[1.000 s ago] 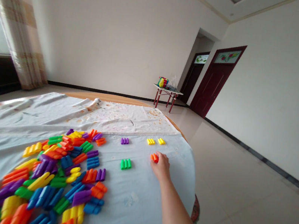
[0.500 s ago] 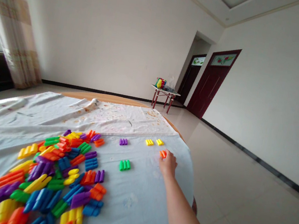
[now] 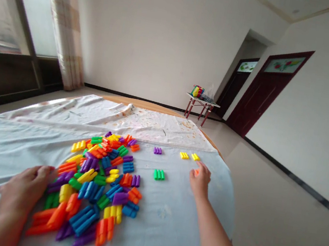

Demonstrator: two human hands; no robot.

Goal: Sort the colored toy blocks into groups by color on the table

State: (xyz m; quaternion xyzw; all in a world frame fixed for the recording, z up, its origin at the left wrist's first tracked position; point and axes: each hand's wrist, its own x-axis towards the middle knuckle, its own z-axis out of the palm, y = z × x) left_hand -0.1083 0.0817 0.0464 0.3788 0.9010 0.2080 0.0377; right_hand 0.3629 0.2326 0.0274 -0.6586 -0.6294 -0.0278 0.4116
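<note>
Room: pale plain wall (image 3: 153,34) behind; dark red door (image 3: 269,94) at right; curtain (image 3: 64,20) beside the window at left. Bench (image 3: 151,105): rounded, its wooden rim showing along the far edge. Cloth (image 3: 177,241) over most of it, pale blue on the near part; a whiter, stained stretch lies toward the far edge, wrinkled. Side table (image 3: 192,97) stands beyond the far edge, toward the right, carrying a multicoloured item and a clear plastic bag.

Pile of blocks (image 3: 89,190): left of bench centre, running from mid-bench down toward the near edge. Ribbed pieces in orange, blue, purple, green and yellow, overlapping.

Left hand (image 3: 24,190): at the pile's left side, palm down, fingertips by a purple piece. Grip partly curled; cannot tell whether it has hold of anything. Right hand (image 3: 200,180): near the bench's right edge. Grip closed, thumb and fingers pinching an orange block (image 3: 196,172), mostly covered by the hand.

Apart from the pile, between it and the right edge: green block (image 3: 159,175); purple block (image 3: 158,150) farther back; two yellow blocks (image 3: 184,155) side by side, just beyond the right hand.
</note>
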